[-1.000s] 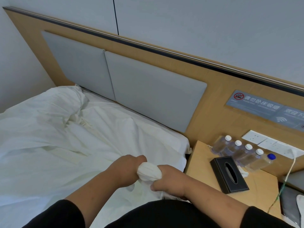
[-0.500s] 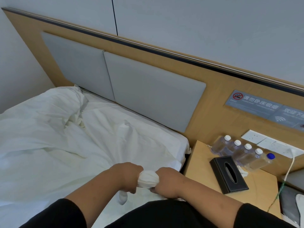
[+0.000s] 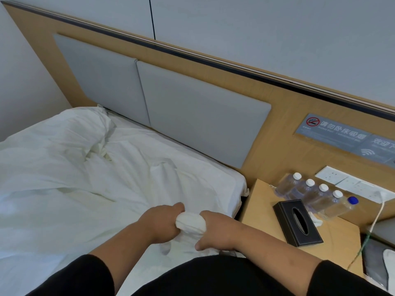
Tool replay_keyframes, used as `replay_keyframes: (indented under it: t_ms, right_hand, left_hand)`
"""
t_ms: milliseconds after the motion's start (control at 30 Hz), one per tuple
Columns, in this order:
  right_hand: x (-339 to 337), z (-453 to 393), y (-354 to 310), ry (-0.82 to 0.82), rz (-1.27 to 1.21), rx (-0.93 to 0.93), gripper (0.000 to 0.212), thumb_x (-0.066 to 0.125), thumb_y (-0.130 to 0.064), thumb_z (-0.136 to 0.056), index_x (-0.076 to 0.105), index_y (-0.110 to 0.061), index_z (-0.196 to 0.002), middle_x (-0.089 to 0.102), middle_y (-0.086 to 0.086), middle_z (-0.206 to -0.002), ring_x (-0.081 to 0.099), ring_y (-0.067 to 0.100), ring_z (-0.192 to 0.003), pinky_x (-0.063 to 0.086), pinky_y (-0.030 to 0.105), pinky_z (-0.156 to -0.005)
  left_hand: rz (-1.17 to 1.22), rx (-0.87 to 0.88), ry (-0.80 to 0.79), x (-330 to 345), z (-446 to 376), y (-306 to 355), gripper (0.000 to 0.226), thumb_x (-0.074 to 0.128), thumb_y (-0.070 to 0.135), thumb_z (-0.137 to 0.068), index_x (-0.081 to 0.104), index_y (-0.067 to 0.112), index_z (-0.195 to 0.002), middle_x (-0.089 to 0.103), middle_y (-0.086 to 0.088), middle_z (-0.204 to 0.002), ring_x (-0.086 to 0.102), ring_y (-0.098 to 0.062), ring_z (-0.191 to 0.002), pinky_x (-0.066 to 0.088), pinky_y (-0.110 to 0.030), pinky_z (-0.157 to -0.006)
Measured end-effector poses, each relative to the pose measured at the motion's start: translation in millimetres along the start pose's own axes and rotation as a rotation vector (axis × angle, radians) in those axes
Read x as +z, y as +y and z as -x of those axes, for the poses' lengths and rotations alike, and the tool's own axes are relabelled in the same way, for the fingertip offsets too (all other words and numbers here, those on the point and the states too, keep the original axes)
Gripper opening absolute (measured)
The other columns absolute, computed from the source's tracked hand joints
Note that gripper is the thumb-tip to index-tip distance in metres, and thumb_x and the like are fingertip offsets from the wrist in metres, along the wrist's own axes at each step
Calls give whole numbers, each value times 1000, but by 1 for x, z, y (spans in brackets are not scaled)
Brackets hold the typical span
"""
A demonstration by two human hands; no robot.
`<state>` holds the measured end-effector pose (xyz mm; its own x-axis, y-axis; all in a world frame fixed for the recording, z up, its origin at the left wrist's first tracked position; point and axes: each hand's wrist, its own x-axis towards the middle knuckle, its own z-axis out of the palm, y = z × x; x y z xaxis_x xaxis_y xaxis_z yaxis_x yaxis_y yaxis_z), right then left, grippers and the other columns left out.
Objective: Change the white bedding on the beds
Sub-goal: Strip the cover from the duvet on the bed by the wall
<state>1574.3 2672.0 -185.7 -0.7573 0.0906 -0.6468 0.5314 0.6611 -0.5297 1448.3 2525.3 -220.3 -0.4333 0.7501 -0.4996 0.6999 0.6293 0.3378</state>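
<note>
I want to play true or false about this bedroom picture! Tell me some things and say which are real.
1. Both hands squeeze a bunched bit of the white sheet. True: the left hand and right hand each have a grip on it.
2. Five water bottles stand on the bedside table. True.
3. The tissue box is bright red. False: it is black.
4. The headboard pads are green. False: they are grey.
5. The bed sheet lies smooth and flat. False: it is rumpled.
</note>
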Motion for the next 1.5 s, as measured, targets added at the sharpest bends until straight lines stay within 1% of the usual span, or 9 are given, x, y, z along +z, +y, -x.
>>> replay_keyframes:
  t_ms: [100,267,433,600,733,933,1067,1267,1500]
  right_hand:
    - [10,-6,-9,-44,376,84,27,68,-27,-84,57,-16,-105,59,-1,-91,58,20,-87,41,28,-64]
    - [10,-7,-6,61,420,82,10,54,-26,-92,59,-18,-98,58,-2,-87,54,20,-84,39,27,-65]
    - [11,-2,8,70,-196,-25,22,67,-36,-89,71,-22,-105,71,0,-99,60,11,-84,44,22,-70]
    - [18,-2,3,30,-628,-81,39,75,-27,-68,72,-23,-107,71,-10,-94,63,9,-90,49,26,-84]
    - [9,-3,-2,-20,-426,-37,48,76,-26,-69,67,-26,-116,70,-3,-108,66,19,-102,53,27,-84]
    - [-23,-25,12,169,570,33,12,49,-19,-91,44,-21,-101,57,2,-94,54,22,-83,38,31,-58]
    - [-83,-48,58,247,752,115,12,44,-15,-92,48,-16,-103,48,-3,-80,55,22,-80,44,34,-62]
    - [-220,-101,104,347,803,150,24,60,-35,-89,56,-27,-111,66,2,-113,64,27,-103,51,34,-83]
    - [-373,-117,46,1006,726,-210,18,62,-17,-86,54,-4,-96,58,24,-77,62,47,-74,40,39,-61]
  left_hand:
    - [72,-65,-417,-7,-3,0,47,71,59,-79,65,26,-112,66,10,-99,64,-15,-95,51,-32,-92]
    - [-93,-69,-423,-8,-10,3,48,83,47,-73,65,25,-112,70,4,-108,66,-19,-100,52,-34,-91]
    - [-236,88,225,9,-4,-6,31,64,28,-85,44,27,-109,62,2,-99,61,-20,-88,51,-36,-73]
    - [-105,295,649,19,-7,-26,64,86,21,-56,52,28,-109,67,6,-82,64,-17,-70,52,-28,-58]
    - [-60,243,410,1,-5,-24,36,68,27,-82,51,28,-114,68,2,-92,60,-20,-83,44,-26,-86]
    - [-140,87,315,-1,-16,-22,37,58,37,-88,45,25,-121,62,4,-103,60,-20,-89,48,-34,-74]
    - [-181,61,441,-8,-37,-25,49,61,32,-91,44,20,-136,56,0,-121,54,-25,-108,46,-37,-89]
    - [-124,80,509,8,-53,-33,20,68,19,-76,64,17,-95,62,1,-88,60,-24,-78,51,-35,-67]
    - [3,-243,-111,37,-110,-35,37,39,43,-101,59,20,-122,60,-1,-120,58,-21,-109,48,-35,-87]
